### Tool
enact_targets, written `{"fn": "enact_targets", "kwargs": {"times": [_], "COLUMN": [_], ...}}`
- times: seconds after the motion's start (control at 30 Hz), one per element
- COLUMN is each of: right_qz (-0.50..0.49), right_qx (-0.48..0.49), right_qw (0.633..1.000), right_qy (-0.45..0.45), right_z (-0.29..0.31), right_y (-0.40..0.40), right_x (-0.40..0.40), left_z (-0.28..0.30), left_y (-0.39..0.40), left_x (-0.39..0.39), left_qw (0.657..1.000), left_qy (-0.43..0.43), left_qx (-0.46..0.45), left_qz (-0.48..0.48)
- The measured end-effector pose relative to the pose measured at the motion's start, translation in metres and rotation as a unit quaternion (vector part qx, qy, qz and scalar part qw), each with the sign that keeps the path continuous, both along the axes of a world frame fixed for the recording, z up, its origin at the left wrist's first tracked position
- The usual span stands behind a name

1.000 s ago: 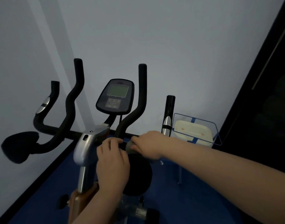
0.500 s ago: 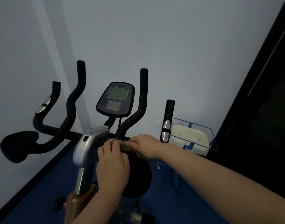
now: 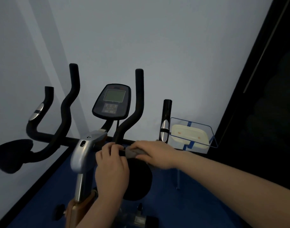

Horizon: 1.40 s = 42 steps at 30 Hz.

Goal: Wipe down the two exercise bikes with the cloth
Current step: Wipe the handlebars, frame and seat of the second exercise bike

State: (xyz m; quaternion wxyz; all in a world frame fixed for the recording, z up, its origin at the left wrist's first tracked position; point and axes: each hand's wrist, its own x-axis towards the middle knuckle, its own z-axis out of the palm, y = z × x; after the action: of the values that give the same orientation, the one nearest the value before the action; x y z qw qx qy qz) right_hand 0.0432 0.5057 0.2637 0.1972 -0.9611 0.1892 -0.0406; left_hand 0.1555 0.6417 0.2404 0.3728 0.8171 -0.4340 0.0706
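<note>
**Wiping the bike's crossbar, hand over hand**

Sliding inward since a second ago, the right hand [image 3: 155, 153] has brought the cloth [image 3: 134, 153] along the handlebar [image 3: 119, 139] up to the left hand [image 3: 112, 163], so this stretch looks nearly done. The grey cloth sits under the right fingers, which curl round it; the left fingers clamp the bar just beside

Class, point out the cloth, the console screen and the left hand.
cloth [image 3: 135, 153], head view, grey fold on the bar.
console screen [image 3: 114, 95], head view, display centre.
left hand [image 3: 112, 163], head view, back of hand.
</note>
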Motion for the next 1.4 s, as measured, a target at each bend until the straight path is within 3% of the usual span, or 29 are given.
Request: {"fn": "enact_targets", "kwargs": {"times": [0.1,0.23,0.43,0.5,0.6,0.77,0.93,1.1,1.2,1.27,1.33,1.4], "right_qz": [-0.025,-0.080,-0.013,-0.031,-0.033,0.028,-0.042,0.114,0.144,0.015,-0.134,-0.140], "right_qx": [0.008,0.054,-0.098,-0.011,0.096,-0.014,0.050,-0.123,-0.230,-0.220,-0.173,-0.191], "right_qw": [0.999,0.995,0.988,0.992,0.994,0.996,0.997,0.985,0.961,0.952,0.920,0.907], "right_qy": [0.024,-0.016,0.120,0.123,0.049,0.087,0.028,0.037,-0.054,-0.212,-0.324,-0.348], "right_z": [0.005,0.002,0.025,0.028,0.012,0.009,0.002,0.009,0.008,-0.022,-0.058,-0.069], "right_y": [-0.008,0.004,-0.016,-0.010,0.001,-0.017,-0.001,-0.018,-0.035,-0.021,0.009,0.015], "right_x": [0.015,0.042,0.030,0.048,0.051,0.020,0.048,-0.009,-0.037,-0.033,-0.018,-0.014], "left_z": [0.002,0.000,0.001,0.001,-0.001,-0.002,-0.003,-0.003,-0.002,-0.002,-0.002,-0.001], "left_y": [-0.001,0.001,-0.002,-0.002,-0.001,-0.001,-0.001,0.000,0.000,0.000,0.001,0.000], "left_x": [-0.001,-0.001,-0.001,-0.002,-0.001,-0.002,-0.002,-0.001,-0.001,-0.002,-0.003,-0.004], "left_qw": [1.000,1.000,1.000,1.000,1.000,0.999,0.999,0.999,0.999,0.999,0.998,0.999], "left_qy": [0.001,0.002,-0.002,-0.002,0.006,0.009,0.025,0.022,0.027,0.027,0.028,0.025], "left_qx": [0.009,0.003,0.002,0.001,-0.017,-0.034,-0.038,-0.048,-0.045,-0.046,-0.045,-0.041], "left_qz": [0.010,0.011,0.019,0.019,0.015,0.012,0.014,0.000,0.006,0.010,0.015,0.017]}}
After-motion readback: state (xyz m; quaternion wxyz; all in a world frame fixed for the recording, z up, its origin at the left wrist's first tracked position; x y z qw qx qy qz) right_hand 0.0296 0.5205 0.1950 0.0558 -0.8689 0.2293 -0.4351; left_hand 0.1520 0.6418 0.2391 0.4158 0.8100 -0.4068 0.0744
